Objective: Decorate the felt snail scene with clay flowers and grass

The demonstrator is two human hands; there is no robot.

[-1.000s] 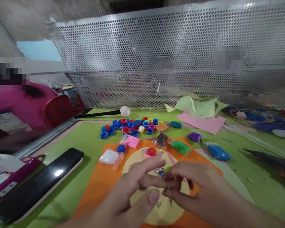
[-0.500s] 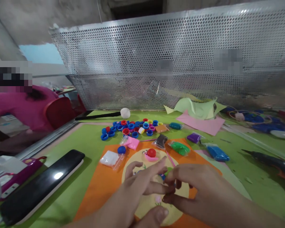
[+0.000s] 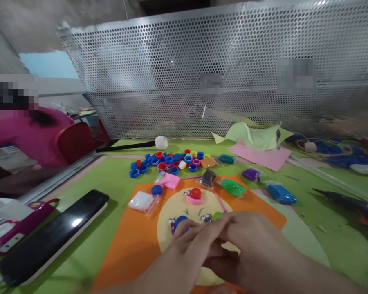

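My left hand (image 3: pixel 188 249) and my right hand (image 3: pixel 254 237) meet low over a yellow paper circle (image 3: pixel 168 204) on an orange sheet (image 3: pixel 116 249). Their bent fingers press together and overlap; anything between the fingertips is hidden. Next to the left fingers sits a blue bottle cap with googly eyes (image 3: pixel 180 222), partly covered. A green cap (image 3: pixel 216 215) with eyes lies just beyond the right fingers. Toward the far side of the circle are a red cap with eyes (image 3: pixel 196 193) and pink clay beneath it. Small green leaf marks (image 3: pixel 200 211) show between the caps.
Loose bottle caps (image 3: pixel 169 159) lie behind the circle. Around it are bagged clay packets, including white (image 3: pixel 141 201), green (image 3: pixel 232 188) and blue (image 3: pixel 281 193). A black power bank (image 3: pixel 58 237) is left, a glue gun (image 3: pixel 349 204) right. A person in pink (image 3: pixel 30 126) sits left.
My hands have drawn closer together, the left fingers now overlapping the right. More of the blue and green caps and the leaf marks shows. The view has shifted slightly.
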